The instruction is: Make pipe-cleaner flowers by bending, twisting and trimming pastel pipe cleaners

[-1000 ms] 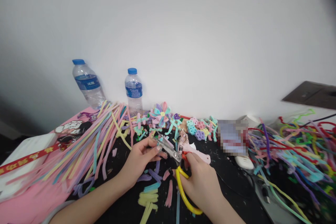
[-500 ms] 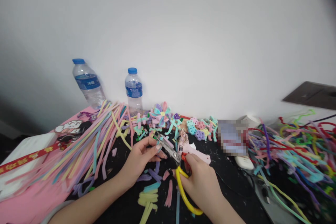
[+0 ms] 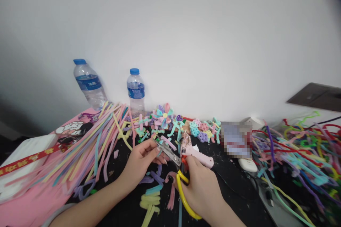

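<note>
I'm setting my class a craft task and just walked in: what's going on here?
A person's right hand grips yellow-handled scissors, their blades beside the fingertips of the left hand; anything pinched there is too small to make out. Short fuzzy pieces lie on the black tabletop, long pastel stems to the left, and fuzzy flowers near the wall.

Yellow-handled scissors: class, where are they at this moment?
In the head view, the yellow-handled scissors are in the lower middle, held in the right hand, their blades angled up-left beside the left hand.
</note>
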### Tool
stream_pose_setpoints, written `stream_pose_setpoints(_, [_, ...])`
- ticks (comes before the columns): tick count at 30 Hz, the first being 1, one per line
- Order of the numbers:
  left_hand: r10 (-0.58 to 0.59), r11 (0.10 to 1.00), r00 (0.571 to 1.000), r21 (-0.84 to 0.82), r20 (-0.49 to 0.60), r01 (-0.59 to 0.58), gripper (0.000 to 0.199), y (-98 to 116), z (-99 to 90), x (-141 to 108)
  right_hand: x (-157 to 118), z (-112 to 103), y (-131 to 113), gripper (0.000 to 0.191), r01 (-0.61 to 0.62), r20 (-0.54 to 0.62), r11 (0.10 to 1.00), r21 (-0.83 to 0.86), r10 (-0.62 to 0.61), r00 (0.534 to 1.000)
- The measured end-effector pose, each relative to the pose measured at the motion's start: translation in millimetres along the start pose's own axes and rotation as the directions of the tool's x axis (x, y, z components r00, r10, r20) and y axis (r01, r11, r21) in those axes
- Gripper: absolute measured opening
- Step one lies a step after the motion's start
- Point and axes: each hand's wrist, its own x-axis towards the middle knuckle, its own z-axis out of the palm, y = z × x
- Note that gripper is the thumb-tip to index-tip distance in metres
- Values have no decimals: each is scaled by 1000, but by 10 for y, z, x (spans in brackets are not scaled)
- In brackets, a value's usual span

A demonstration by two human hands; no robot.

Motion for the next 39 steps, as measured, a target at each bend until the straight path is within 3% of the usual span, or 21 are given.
stream_pose_setpoints(16, [37, 998, 997, -56, 67, -34, 18, -40, -7, -17, 2, 47, -7, 23, 1, -49, 999, 39, 1, 999])
stream_pose_setpoints(29, [29, 991, 994, -133, 105, -15, 17, -86, -35, -9, 13, 41, 29, 18, 24, -9, 997, 75, -23, 1000])
stream_pose_setpoints(35, [42, 986, 990, -167, 135, -19, 17, -66, -50, 5, 7, 27, 43, 22, 6, 40, 982, 186, -13, 999])
stream_pose_setpoints(39, [-20, 966, 981, -248, 195, 69, 17, -43, -69, 37, 25, 15, 82, 25, -11, 124, 941, 339, -33, 992])
